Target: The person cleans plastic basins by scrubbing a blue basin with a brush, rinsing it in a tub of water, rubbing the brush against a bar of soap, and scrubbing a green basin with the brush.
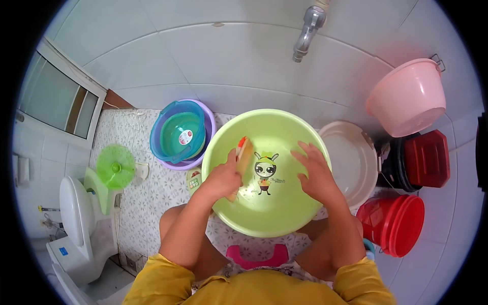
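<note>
A large light green basin (295, 213) with a cartoon rabbit printed on its bottom stands in front of me. Inside its left side, my left hand (225, 178) is closed around a brush (245, 155) with a wooden-coloured body and a red-orange tip; its far end shows below the hand. My right hand (312, 170) is over the basin's right inner side, fingers spread and holding nothing.
Nested teal and purple basins (212, 124) are at the left, a white basin (351, 157) and red buckets (391, 223) at the right. A pink bucket (406, 96) hangs on the wall near a tap (308, 33). A toilet (76, 213) stands far left.
</note>
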The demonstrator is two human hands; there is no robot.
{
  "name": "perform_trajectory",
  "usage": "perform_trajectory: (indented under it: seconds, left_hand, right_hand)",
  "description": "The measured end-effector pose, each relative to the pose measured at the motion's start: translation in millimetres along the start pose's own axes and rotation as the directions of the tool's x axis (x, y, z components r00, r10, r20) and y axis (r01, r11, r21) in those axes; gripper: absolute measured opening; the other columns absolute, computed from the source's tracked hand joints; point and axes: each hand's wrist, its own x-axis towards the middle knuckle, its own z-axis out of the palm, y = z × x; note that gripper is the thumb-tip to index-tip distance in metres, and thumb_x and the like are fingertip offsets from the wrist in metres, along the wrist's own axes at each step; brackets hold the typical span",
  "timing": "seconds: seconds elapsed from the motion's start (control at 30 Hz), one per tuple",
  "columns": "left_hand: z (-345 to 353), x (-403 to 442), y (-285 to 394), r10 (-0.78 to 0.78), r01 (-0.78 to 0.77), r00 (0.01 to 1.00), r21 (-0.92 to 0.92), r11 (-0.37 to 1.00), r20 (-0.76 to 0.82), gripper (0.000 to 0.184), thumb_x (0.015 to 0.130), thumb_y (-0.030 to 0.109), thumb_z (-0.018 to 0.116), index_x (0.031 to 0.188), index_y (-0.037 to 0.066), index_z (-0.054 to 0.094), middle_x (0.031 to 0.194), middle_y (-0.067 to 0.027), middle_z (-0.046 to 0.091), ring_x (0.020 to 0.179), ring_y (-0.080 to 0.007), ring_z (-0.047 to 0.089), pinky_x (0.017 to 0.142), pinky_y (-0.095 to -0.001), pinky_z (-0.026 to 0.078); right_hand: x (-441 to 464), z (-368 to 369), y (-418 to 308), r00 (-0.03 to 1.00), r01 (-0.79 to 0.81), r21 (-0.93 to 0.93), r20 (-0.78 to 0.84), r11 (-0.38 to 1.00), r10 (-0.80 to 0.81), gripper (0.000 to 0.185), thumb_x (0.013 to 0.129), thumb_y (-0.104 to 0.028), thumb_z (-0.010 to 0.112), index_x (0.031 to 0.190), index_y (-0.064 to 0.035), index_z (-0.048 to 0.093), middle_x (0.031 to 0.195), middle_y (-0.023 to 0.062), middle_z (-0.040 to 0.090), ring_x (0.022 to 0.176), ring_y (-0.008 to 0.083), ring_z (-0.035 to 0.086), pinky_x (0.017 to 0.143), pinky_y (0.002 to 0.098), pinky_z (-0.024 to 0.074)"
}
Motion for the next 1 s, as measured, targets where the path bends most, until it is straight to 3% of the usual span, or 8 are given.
perform_trajectory:
  seconds: [0.03, 0.1, 0.17, 0.27, 0.4, 0.47, 0.87, 1.0]
  left_hand:
    - [-1, 1, -3, 0.024, -0.022, 0.999, 0.124, 0.992, -0.020, 0.067, 0.077, 0.006, 0.043, 0.136, -0.005, 0.014, 0.082, -0.0267, 0.062, 0.075, -0.0385, 0.062, 0.070, -0.0432, 0.048]
    - [0, 0, -3, 0.041, -0.034, 0.999, 0.239, 0.970, -0.025, 0.069, 0.074, 0.007, 0.042, 0.136, -0.005, 0.014, 0.080, -0.0282, 0.061, 0.074, -0.0416, 0.060, 0.070, -0.0454, 0.047]
    - [-16, -12, 20, -0.057, 0.058, 0.998, 0.060, 0.996, -0.009, 0.069, 0.075, 0.006, 0.042, 0.136, -0.004, 0.013, 0.075, -0.0281, 0.060, 0.070, -0.0416, 0.060, 0.066, -0.0477, 0.046]
    - [-15, -12, 20, -0.117, 0.117, 0.993, 0.077, 0.990, -0.004, 0.071, 0.077, 0.007, 0.043, 0.140, 0.002, 0.011, 0.077, -0.0229, 0.063, 0.075, -0.0364, 0.063, 0.073, -0.0410, 0.048]
    - [-17, -13, 30, -0.132, 0.128, 0.991, 0.106, 0.986, 0.031, 0.071, 0.075, 0.007, 0.044, 0.139, -0.001, 0.013, 0.075, -0.0244, 0.062, 0.072, -0.0386, 0.061, 0.071, -0.0433, 0.048]
    - [-7, -12, 19, -0.007, 0.011, 1.000, 0.176, 0.984, -0.021, 0.067, 0.074, 0.005, 0.043, 0.134, -0.001, 0.015, 0.070, -0.0283, 0.059, 0.064, -0.0422, 0.060, 0.064, -0.0489, 0.047]
    - [1, -5, 30, -0.097, 0.079, 0.994, 0.253, 0.964, 0.058, 0.074, 0.071, 0.007, 0.050, 0.134, -0.008, 0.014, 0.073, -0.0238, 0.062, 0.069, -0.0382, 0.062, 0.068, -0.0451, 0.047]
    - [8, -5, 25, -0.031, 0.035, 0.999, 0.303, 0.952, -0.019, 0.066, 0.073, 0.002, 0.042, 0.134, -0.008, 0.016, 0.068, -0.0269, 0.059, 0.063, -0.0404, 0.059, 0.065, -0.0460, 0.047]
  right_hand:
    - [2, -9, -11, 1.000, 0.000, -0.002, 0.003, 1.000, 0.000, 0.060, 0.068, -0.002, 0.066, 0.125, -0.0143, 0.053, 0.138, 0.0159, 0.036, 0.130, 0.0364, 0.028, 0.107, 0.0431, 0.0246]
    - [-4, -37, -37, 0.991, 0.131, 0.250, -0.041, 0.959, -0.124, 0.052, 0.069, 0.001, 0.063, 0.120, -0.0126, 0.058, 0.142, 0.0127, 0.032, 0.131, 0.0360, 0.028, 0.107, 0.0420, 0.0250]
    - [-7, -54, -42, 0.974, 0.158, 0.647, 0.022, 0.746, -0.226, 0.049, 0.067, 0.006, 0.059, 0.115, -0.0074, 0.061, 0.144, 0.0155, 0.027, 0.134, 0.0347, 0.024, 0.107, 0.0403, 0.0241]
    - [-20, -72, -57, 0.868, 0.341, 0.872, -0.148, 0.351, -0.474, 0.043, 0.063, -0.003, 0.069, 0.106, -0.0047, 0.064, 0.145, 0.0265, 0.017, 0.136, 0.0433, 0.007, 0.105, 0.0560, 0.0191]
    - [-61, -91, -104, 0.958, 0.176, 0.948, -0.103, 0.267, -0.266, 0.075, 0.073, -0.010, 0.072, 0.137, -0.0096, 0.032, 0.147, 0.0230, 0.011, 0.136, 0.0406, 0.000, 0.105, 0.0588, 0.0198]
    - [-71, -92, -108, 0.954, 0.176, 0.952, -0.102, 0.249, -0.281, 0.072, 0.073, -0.010, 0.071, 0.133, -0.0093, 0.033, 0.146, 0.0228, 0.012, 0.136, 0.0402, 0.002, 0.104, 0.0580, 0.0205]
    - [-76, -80, -113, 0.931, 0.174, 0.959, -0.086, 0.223, -0.355, 0.052, 0.072, -0.008, 0.069, 0.114, -0.0075, 0.038, 0.140, 0.0214, 0.023, 0.131, 0.0377, 0.014, 0.102, 0.0531, 0.0249]
    - [-73, -79, -110, 0.920, 0.184, 0.960, -0.094, 0.209, -0.382, 0.045, 0.071, -0.007, 0.068, 0.107, -0.0069, 0.040, 0.137, 0.0210, 0.026, 0.130, 0.0369, 0.018, 0.101, 0.0515, 0.0264]
